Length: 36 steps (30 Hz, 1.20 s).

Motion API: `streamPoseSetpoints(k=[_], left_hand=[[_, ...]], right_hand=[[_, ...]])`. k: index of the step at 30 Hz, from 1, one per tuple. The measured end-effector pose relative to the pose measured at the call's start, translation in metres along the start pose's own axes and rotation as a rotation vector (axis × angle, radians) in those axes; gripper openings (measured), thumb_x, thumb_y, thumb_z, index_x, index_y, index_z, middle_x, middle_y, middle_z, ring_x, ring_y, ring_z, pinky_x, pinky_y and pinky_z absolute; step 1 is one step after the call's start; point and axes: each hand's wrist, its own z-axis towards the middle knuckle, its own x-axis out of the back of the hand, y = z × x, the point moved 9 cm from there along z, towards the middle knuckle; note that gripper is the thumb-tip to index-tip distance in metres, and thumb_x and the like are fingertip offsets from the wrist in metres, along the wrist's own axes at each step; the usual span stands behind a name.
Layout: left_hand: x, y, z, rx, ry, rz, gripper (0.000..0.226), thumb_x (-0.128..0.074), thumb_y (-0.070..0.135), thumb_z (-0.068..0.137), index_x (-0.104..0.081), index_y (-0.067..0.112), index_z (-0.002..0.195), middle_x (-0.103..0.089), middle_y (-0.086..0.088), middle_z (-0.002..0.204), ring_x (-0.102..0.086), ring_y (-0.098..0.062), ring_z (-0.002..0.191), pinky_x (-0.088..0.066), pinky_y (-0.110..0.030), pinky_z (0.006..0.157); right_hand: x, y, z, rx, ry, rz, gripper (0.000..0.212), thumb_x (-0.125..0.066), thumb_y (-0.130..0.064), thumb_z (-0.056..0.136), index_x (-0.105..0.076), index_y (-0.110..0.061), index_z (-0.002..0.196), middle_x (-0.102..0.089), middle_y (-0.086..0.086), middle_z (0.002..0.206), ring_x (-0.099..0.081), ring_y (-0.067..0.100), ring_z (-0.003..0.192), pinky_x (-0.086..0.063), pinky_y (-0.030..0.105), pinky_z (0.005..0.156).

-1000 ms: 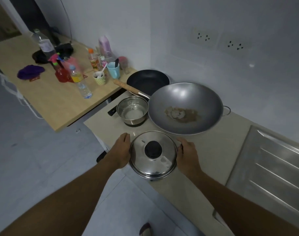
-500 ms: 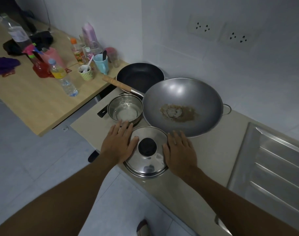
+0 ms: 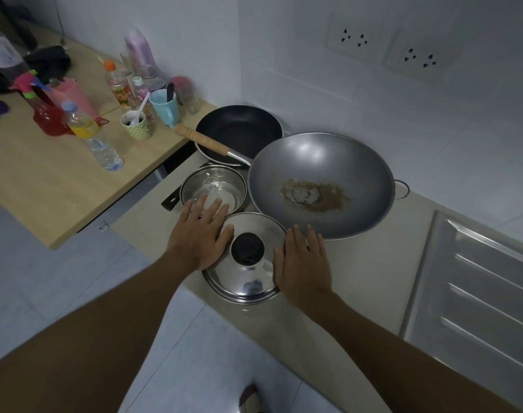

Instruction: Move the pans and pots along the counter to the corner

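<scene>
Lidded pot sits between both hands' flat fingers.

Both forearms are bare, coming in from the bottom corners and converging toward mid-frame, left from low-left and right from low-right. Left grip is flat, palm down, fingers straight and slightly spread, pointing up-frame, thumb angled toward the other side. Right grip has the same pose: palm down, fingers extended and close together, thumb along the inner edge, wrist roughly straight. It sits near the left grip with a gap between them.
</scene>
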Motion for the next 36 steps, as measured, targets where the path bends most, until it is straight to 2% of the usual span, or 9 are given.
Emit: streamPoseSetpoints(k=[8,14,20,24,27,30,31,33,36], left_hand=[[0.000,-0.008,0.014,0.034,-0.022,0.011,0.070,-0.003,0.056,0.098,-0.012,0.023,0.159,-0.015,-0.001,0.167,0.006,-0.030,0.154,0.003,-0.051,0.123],[-0.004,-0.013,0.020,0.047,-0.045,-0.007,0.073,0.000,0.057,0.095,-0.014,0.024,0.159,-0.017,0.000,0.166,0.003,-0.030,0.154,0.002,-0.052,0.123],[-0.004,-0.014,0.021,0.055,-0.087,0.000,0.074,0.001,0.058,0.095,-0.008,0.022,0.159,-0.009,-0.001,0.168,0.006,-0.028,0.154,0.006,-0.050,0.123],[0.018,-0.006,0.019,0.039,-0.035,-0.037,0.067,-0.018,0.051,0.102,-0.012,0.017,0.159,-0.012,-0.006,0.167,0.001,-0.026,0.154,0.003,-0.048,0.123],[0.055,0.014,0.022,0.017,0.056,-0.136,0.062,-0.032,0.043,0.103,-0.022,0.014,0.156,-0.025,-0.010,0.163,-0.011,-0.028,0.153,-0.006,-0.049,0.124],[0.091,0.049,0.029,-0.015,0.080,-0.264,0.064,-0.039,0.045,0.101,-0.027,0.013,0.155,-0.031,-0.012,0.160,-0.021,-0.028,0.150,-0.018,-0.050,0.122],[0.098,0.066,0.031,-0.035,0.057,-0.306,0.064,-0.040,0.048,0.101,-0.028,0.015,0.155,-0.034,-0.011,0.158,-0.027,-0.030,0.148,-0.024,-0.050,0.120],[0.106,0.105,0.034,-0.072,-0.026,-0.388,0.062,-0.041,0.052,0.100,-0.035,0.019,0.151,-0.042,-0.010,0.152,-0.038,-0.032,0.141,-0.033,-0.050,0.114],[0.108,0.183,0.033,-0.156,-0.156,-0.439,0.061,-0.039,0.056,0.100,-0.037,0.024,0.152,-0.037,-0.004,0.158,-0.035,-0.029,0.144,-0.030,-0.044,0.117]], right_hand=[[0.001,-0.002,0.015,-0.026,0.036,0.042,0.063,-0.025,-0.040,0.104,-0.041,0.001,0.149,-0.043,0.020,0.154,-0.026,0.039,0.148,-0.017,0.052,0.122],[0.004,-0.004,0.018,-0.034,0.081,0.054,0.062,-0.027,-0.039,0.103,-0.047,0.002,0.144,-0.049,0.021,0.148,-0.032,0.041,0.146,-0.021,0.052,0.121],[0.005,-0.003,0.019,-0.020,0.040,0.093,0.061,-0.024,-0.041,0.104,-0.037,-0.003,0.151,-0.037,0.015,0.158,-0.019,0.036,0.151,-0.009,0.050,0.124],[0.013,0.007,0.018,-0.018,0.027,0.344,0.062,-0.030,-0.044,0.105,-0.025,-0.010,0.157,-0.018,0.011,0.166,-0.006,0.027,0.154,-0.002,0.047,0.124],[0.037,0.029,0.009,-0.064,0.106,0.539,0.062,-0.035,-0.046,0.104,-0.025,-0.013,0.156,-0.022,0.011,0.164,-0.012,0.028,0.152,-0.007,0.050,0.124],[0.063,0.070,-0.011,-0.171,0.203,0.713,0.056,-0.043,-0.045,0.103,-0.042,-0.013,0.149,-0.044,0.010,0.152,-0.035,0.029,0.143,-0.024,0.054,0.118],[0.069,0.087,-0.021,-0.213,0.223,0.771,0.055,-0.044,-0.047,0.102,-0.047,-0.014,0.146,-0.051,0.008,0.147,-0.043,0.027,0.138,-0.029,0.054,0.116],[0.078,0.123,-0.045,-0.304,0.220,0.837,0.060,-0.039,-0.057,0.101,-0.048,-0.018,0.146,-0.054,0.002,0.147,-0.046,0.022,0.137,-0.030,0.051,0.116],[0.087,0.182,-0.093,-0.422,0.231,0.855,0.073,-0.036,-0.067,0.096,-0.046,-0.018,0.149,-0.050,0.002,0.151,-0.045,0.020,0.139,-0.030,0.042,0.119]])
